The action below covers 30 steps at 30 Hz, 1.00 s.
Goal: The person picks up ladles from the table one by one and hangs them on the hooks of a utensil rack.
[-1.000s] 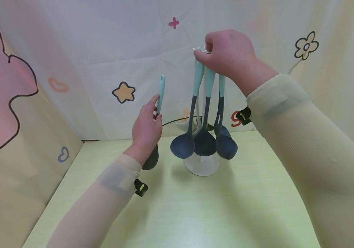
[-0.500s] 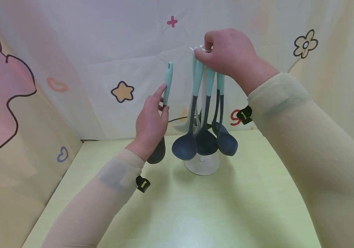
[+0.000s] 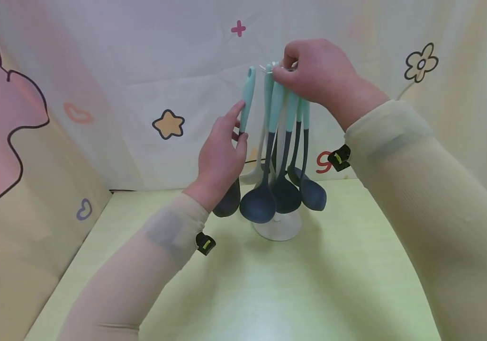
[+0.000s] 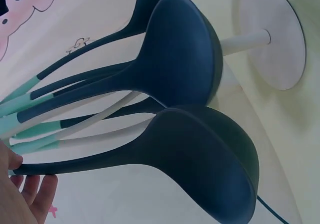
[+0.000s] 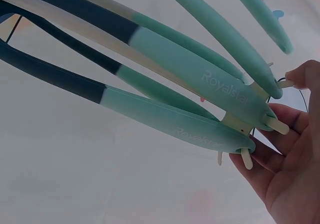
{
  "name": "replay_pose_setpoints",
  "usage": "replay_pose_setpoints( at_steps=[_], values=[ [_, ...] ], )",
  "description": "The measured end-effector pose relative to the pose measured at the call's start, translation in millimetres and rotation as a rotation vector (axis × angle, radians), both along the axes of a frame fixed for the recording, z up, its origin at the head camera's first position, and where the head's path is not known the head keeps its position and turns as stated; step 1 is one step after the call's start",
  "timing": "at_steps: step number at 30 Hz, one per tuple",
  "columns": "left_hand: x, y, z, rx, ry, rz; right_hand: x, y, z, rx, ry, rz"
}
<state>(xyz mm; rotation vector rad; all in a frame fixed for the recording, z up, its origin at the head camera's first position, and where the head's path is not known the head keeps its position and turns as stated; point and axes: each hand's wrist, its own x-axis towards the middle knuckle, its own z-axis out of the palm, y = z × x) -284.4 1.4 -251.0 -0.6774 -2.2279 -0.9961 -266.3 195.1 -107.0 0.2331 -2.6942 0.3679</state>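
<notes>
My left hand (image 3: 222, 151) holds a ladle (image 3: 248, 97) by its mint handle, near where the dark shaft begins. In the left wrist view that ladle's deep dark bowl (image 4: 205, 159) hangs beside another ladle's bowl (image 4: 175, 54). The held handle's holed top stands just left of the rack, apart from its hooks. Up at the top of the white utensil rack (image 3: 277, 232), my right hand (image 3: 322, 71) grips the hooked head (image 5: 237, 121) with thumb and fingers. Several mint-handled utensils (image 5: 220, 89) hang there by their end holes.
The rack's round base stands on a pale green table (image 3: 277, 284). Behind it is a printed cloth backdrop (image 3: 141, 118). A dark cable (image 4: 272, 211) runs behind the utensils, and a pale grey utensil (image 3: 252, 177) hangs at the rack's back left.
My left hand has moved right and up, bringing the ladle close to the rack. The hanging utensils have turned slightly, the front ones shifting right, while my right hand stays at the top.
</notes>
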Motion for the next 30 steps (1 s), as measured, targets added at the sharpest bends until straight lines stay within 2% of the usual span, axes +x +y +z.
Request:
replay_pose_setpoints(
  at_steps=[4,16,22,30],
  values=[
    [1.5,3.6,5.0,-0.025,0.018,0.004,-0.9,0,-0.9,-0.009,-0.01,0.001],
    [4.5,11.9,18.7,-0.055,-0.01,0.02,-1.7,2,1.6,-0.007,-0.001,-0.003],
    [3.2,13.4,15.4,-0.06,-0.036,0.032,-1.9,3,0.5,-0.01,-0.008,-0.002],
    [3.3,14.0,10.4,-0.054,-0.015,0.035,-1.5,4,-0.8,-0.003,-0.018,-0.008]
  ],
)
